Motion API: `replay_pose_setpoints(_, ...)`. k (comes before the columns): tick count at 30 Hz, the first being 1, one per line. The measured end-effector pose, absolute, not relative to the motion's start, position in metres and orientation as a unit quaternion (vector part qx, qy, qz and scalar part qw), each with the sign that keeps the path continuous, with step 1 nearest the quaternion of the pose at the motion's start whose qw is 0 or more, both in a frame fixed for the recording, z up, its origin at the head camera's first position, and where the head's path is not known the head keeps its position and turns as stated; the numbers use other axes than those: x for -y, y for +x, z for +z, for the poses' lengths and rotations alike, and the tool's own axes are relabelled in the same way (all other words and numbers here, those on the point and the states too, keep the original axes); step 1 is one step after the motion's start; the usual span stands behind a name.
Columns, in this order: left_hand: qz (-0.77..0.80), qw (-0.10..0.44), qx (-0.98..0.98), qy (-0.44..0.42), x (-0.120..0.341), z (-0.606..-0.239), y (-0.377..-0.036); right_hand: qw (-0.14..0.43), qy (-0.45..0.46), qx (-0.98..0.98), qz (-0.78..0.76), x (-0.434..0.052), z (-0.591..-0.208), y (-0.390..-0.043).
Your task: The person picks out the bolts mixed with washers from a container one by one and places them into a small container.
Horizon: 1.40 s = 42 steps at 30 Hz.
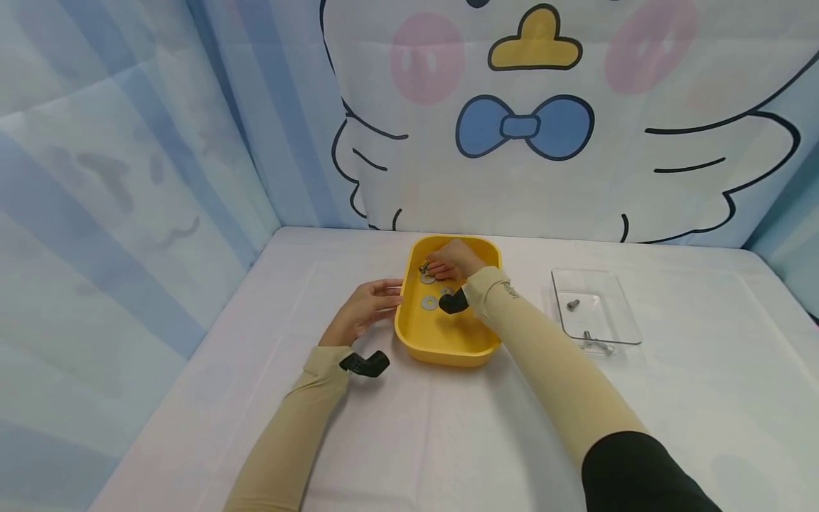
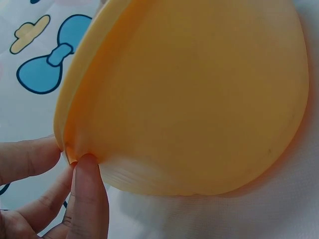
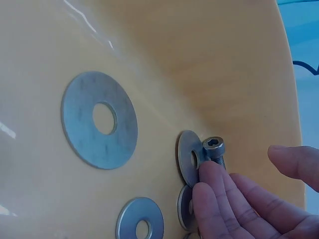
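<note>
The yellow tray (image 1: 448, 341) stands between my hands on the table. My left hand (image 1: 367, 309) touches its left side; in the left wrist view, fingertips (image 2: 88, 172) press the wall just under the rim. Inside the tray, near the far left, is my right hand (image 1: 454, 260). Its fingers touch a socket-head bolt (image 3: 214, 145), while the thumb stands apart from them. That bolt leans beside a flat metal washer (image 3: 184, 144), partly hidden by the fingers. A larger-looking washer (image 3: 79, 134) and another washer (image 3: 127, 221) lie on the tray floor.
A clear plastic box (image 1: 614, 306) is to the right of the tray. One bolt (image 1: 572, 304) lies inside it, and more bolts (image 1: 604, 348) show near its front side. A cartoon-printed curtain (image 1: 512, 192) hangs behind the white-covered table (image 1: 397, 441).
</note>
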<state>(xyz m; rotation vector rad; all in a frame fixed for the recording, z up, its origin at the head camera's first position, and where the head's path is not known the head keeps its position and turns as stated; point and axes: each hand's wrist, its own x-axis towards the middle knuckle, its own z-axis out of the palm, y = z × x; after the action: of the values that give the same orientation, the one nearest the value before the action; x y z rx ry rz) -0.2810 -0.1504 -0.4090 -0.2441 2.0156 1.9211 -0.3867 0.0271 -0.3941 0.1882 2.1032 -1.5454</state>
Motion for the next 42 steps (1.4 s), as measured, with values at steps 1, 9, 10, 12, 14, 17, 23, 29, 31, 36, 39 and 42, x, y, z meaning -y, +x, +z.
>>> replay_pose_setpoints(1, 0.677, 0.172, -0.71, -0.086, 0.1503, -0.4087, -0.2808, 0.258, 0.068, -0.776, -0.572, -0.0269, -0.3942, -0.3865)
replay_pose_setpoints(9, 0.676, 0.175, -0.71, -0.092, 0.1495, -0.4079, -0.2817, 0.261, 0.077, -0.753, -0.598, -0.0251, -0.3943, -0.3861)
replay_pose_setpoints(10, 0.676, 0.175, -0.71, -0.092, 0.1495, -0.4079, -0.2818, 0.265, 0.081, -0.75, -0.601, -0.0246, -0.3943, -0.3866)
replay_pose_setpoints(12, 0.676, 0.174, -0.71, -0.09, 0.1495, -0.408, -0.2821, 0.272, 0.088, -0.744, -0.605, -0.0243, -0.3937, -0.387)
replay_pose_setpoints(14, 0.677, 0.173, -0.71, -0.091, 0.1495, -0.4081, -0.2822, 0.279, 0.095, -0.734, -0.612, -0.0246, -0.3934, -0.3873)
replay_pose_setpoints(17, 0.677, 0.172, -0.71, -0.092, 0.1496, -0.4084, -0.2821, 0.291, 0.094, -0.725, -0.618, -0.026, -0.393, -0.3867)
replay_pose_setpoints(23, 0.678, 0.171, -0.709, -0.088, 0.1502, -0.4085, -0.2824, 0.307, 0.099, -0.71, -0.625, -0.0262, -0.3954, -0.3874)
replay_pose_setpoints(29, 0.679, 0.17, -0.709, -0.086, 0.1514, -0.4092, -0.2822, 0.318, 0.106, -0.692, -0.64, -0.0255, -0.3966, -0.3864)
replay_pose_setpoints(31, 0.68, 0.17, -0.708, -0.087, 0.1516, -0.4094, -0.2821, 0.32, 0.105, -0.689, -0.641, -0.0252, -0.397, -0.3857)
replay_pose_setpoints(36, 0.679, 0.171, -0.708, -0.089, 0.1517, -0.4104, -0.2819, 0.313, 0.097, -0.698, -0.637, -0.0238, -0.3989, -0.3837)
replay_pose_setpoints(39, 0.678, 0.17, -0.709, -0.092, 0.1517, -0.4106, -0.2818, 0.306, 0.096, -0.7, -0.638, -0.0228, -0.4003, -0.3832)
replay_pose_setpoints(42, 0.676, 0.169, -0.711, -0.094, 0.1513, -0.4105, -0.2816, 0.302, 0.098, -0.699, -0.641, -0.0224, -0.4013, -0.3832)
